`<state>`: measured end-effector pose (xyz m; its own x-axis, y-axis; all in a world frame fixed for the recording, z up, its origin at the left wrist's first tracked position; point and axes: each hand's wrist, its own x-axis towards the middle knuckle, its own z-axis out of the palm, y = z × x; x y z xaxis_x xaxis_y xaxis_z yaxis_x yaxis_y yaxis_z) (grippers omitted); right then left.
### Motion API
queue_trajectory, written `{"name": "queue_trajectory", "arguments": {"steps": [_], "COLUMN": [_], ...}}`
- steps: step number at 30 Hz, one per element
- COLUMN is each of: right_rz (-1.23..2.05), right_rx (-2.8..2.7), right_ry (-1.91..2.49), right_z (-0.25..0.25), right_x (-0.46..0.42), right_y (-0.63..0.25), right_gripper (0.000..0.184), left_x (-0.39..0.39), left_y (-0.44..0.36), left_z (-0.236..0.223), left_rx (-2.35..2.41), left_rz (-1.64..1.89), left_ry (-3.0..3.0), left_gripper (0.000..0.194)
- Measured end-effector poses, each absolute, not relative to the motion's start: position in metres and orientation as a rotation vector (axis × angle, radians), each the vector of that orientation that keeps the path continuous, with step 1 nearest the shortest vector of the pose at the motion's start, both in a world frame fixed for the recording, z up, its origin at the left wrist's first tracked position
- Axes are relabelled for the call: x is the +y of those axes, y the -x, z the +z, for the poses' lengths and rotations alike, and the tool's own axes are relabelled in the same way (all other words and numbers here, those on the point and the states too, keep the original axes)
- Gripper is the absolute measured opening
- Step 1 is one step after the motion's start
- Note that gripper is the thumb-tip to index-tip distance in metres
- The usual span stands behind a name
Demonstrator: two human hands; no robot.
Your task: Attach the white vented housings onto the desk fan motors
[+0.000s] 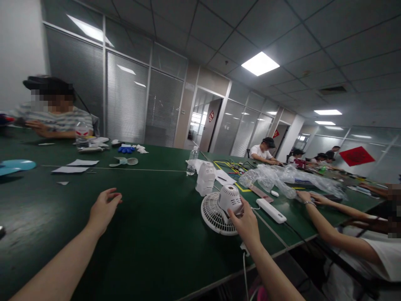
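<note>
My right hand is wrapped around the white motor housing of a small fan, with the thumb at its near side and the fingers on its right. The round white fan grille lies beneath the housing, on the green table. Over the table at the left, my left hand hovers with its fingers curved and apart, holding nothing. Just behind the fan stand white fan housings, close together. A white cord hangs down from the table edge by my right wrist.
A clear water bottle stands behind the housings. To the right lie a white power strip and crumpled clear plastic wrap. A co-worker's hands touch the wrap. Papers and a blue fan blade lie at the left.
</note>
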<state>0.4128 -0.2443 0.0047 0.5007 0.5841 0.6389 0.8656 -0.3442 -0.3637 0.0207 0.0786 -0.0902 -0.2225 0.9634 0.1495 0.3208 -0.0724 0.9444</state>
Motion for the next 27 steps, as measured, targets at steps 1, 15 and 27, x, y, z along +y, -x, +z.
{"name": "queue_trajectory", "arguments": {"steps": [1,15,27], "right_rz": [-0.529,-0.890,-0.487], "right_rx": [-1.181,-1.303,-1.092], "right_ry": [2.063,2.173,1.932], "right_z": [0.004,0.033,0.119], "right_x": [-0.244,-0.226,-0.087], "right_y": [-0.413,-0.407,-0.400], "right_gripper": [0.064,0.057,0.069], "left_x": [0.081,0.091,0.089], "left_y": [-0.019,-0.018,-0.019], "left_z": [-0.093,-0.101,-0.094], "left_rx": [1.479,1.377,1.442], "left_rz": [1.291,1.331,1.224], "left_ry": [-1.407,-1.436,-1.552], "left_gripper": [0.044,0.053,0.048]}}
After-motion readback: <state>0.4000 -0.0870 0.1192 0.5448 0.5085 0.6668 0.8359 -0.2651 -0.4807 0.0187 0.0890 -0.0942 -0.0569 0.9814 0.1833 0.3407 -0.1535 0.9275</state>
